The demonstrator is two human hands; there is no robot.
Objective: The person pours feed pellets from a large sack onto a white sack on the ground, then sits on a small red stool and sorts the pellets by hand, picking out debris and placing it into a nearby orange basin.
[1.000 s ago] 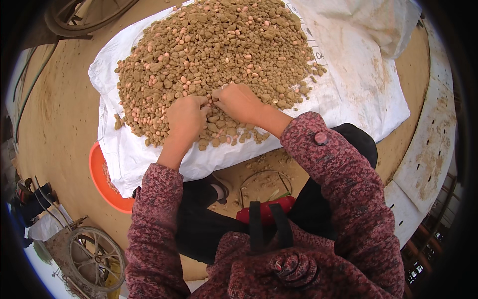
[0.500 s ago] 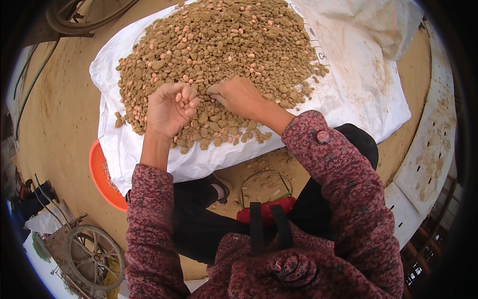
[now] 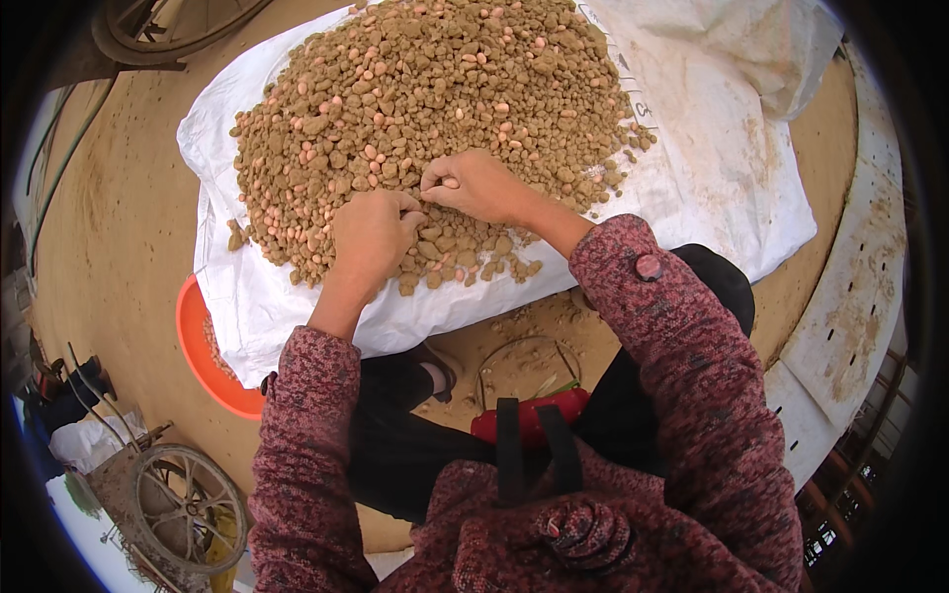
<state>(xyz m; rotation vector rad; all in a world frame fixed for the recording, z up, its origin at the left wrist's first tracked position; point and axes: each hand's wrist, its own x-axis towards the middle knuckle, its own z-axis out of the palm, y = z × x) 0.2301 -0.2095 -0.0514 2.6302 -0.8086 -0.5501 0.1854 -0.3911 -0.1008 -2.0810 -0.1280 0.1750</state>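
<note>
A wide pile of brown soil clods (image 3: 415, 109) mixed with pink peanut kernels (image 3: 371, 152) lies on a white woven sack sheet (image 3: 692, 168). At the pile's near edge, my left hand (image 3: 374, 237) is turned back-up with its fingers curled inward. The palm is hidden; half a second ago kernels showed in those fingers. Just right of it, my right hand (image 3: 476, 188) is closed in a pinch. A pale pink peanut kernel (image 3: 451, 183) shows between its fingers. The fingertips of both hands are close together, low over the clods.
Beside the sheet's lower left corner, an orange basin (image 3: 213, 371) holds peanut kernels, partly covered by the sheet. A spoked-wheel cart (image 3: 188, 509) stands at lower left, another wheel (image 3: 178, 30) at upper left. A red object (image 3: 534, 415) sits between my legs.
My left hand has turned palm-down and moved right and slightly down, hiding the peanut kernels seen in it. My right hand has shifted slightly right, and a kernel now shows in its fingers.
</note>
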